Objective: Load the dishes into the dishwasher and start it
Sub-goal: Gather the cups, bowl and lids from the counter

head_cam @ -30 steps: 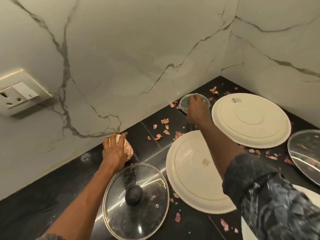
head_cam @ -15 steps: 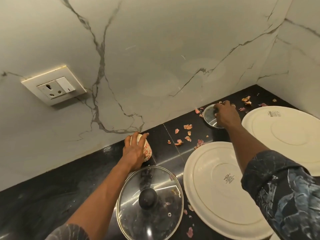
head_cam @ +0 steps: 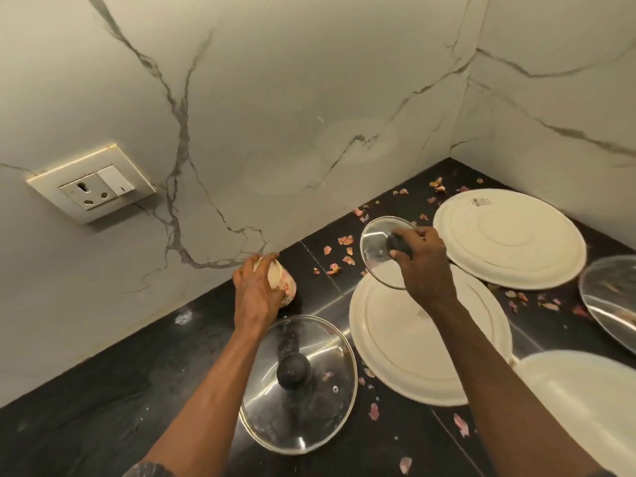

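Observation:
My left hand (head_cam: 256, 297) grips a small white cup with red print (head_cam: 280, 282), tilted just above the black counter (head_cam: 103, 390) near the wall. My right hand (head_cam: 425, 263) holds a small glass lid (head_cam: 377, 242) by its black knob, lifted and tilted over a white plate (head_cam: 413, 346) that lies upside down. A larger glass lid with a black knob (head_cam: 299, 383) lies on the counter under my left forearm. Another upturned white plate (head_cam: 509, 239) sits in the far corner.
A third white plate (head_cam: 592, 390) shows at the lower right and a steel lid (head_cam: 609, 297) at the right edge. Pink peel scraps (head_cam: 344, 249) litter the counter. A wall socket (head_cam: 91, 187) sits on the marble backsplash at left.
My right hand has lifted the small glass lid off the counter by its knob and drawn it nearer. My left hand has raised and tilted the cup. The camera has shifted.

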Demonstrator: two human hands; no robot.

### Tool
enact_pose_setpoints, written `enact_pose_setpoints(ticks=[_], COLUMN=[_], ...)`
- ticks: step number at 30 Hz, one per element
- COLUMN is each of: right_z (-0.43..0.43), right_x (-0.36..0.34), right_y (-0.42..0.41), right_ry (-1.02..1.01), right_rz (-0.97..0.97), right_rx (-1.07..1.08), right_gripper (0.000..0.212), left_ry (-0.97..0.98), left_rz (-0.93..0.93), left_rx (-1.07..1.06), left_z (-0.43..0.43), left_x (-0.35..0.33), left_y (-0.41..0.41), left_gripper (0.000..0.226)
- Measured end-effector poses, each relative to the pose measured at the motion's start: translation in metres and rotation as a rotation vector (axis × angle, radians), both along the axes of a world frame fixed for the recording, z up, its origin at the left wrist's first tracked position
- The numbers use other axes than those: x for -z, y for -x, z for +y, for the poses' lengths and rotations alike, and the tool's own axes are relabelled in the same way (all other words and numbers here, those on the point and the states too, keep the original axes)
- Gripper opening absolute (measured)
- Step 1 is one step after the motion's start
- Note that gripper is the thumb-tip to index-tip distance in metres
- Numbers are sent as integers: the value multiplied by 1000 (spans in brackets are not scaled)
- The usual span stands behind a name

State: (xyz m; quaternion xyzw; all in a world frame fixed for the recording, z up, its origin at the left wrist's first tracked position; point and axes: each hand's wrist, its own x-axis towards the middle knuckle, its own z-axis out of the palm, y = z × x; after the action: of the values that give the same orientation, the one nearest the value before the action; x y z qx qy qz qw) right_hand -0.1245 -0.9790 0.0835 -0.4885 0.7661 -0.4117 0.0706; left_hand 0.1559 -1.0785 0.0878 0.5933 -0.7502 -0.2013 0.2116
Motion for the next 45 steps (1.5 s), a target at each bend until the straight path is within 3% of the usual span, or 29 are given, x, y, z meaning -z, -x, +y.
enact_pose_setpoints(ticks=[3, 6, 12, 24, 37, 45], right_z=[68, 132, 246, 490, 774, 879], right_x=[-10, -14, -12, -21, 3, 42], right_y=[-13, -29, -55, -130, -305, -418], right_ry=[-42, -103, -246, -278, -316, -285], right_rz=[-28, -7, 74, 30, -110, -212], right_rx=[112, 202, 383, 884, 1338, 1616], right_gripper=[41, 42, 42, 43, 43, 41], left_ry=[9, 18, 41, 48, 76, 30], left_rz=[91, 56, 98, 158, 89, -98], left_rx=[104, 259, 601, 1241, 1780, 2079], left_z=[26, 63, 148, 365, 679, 823], left_x=[-22, -36, -17, -15, 2, 27], left_y=[17, 40, 87, 132, 67, 14], left_gripper=[80, 84, 88, 85, 83, 85])
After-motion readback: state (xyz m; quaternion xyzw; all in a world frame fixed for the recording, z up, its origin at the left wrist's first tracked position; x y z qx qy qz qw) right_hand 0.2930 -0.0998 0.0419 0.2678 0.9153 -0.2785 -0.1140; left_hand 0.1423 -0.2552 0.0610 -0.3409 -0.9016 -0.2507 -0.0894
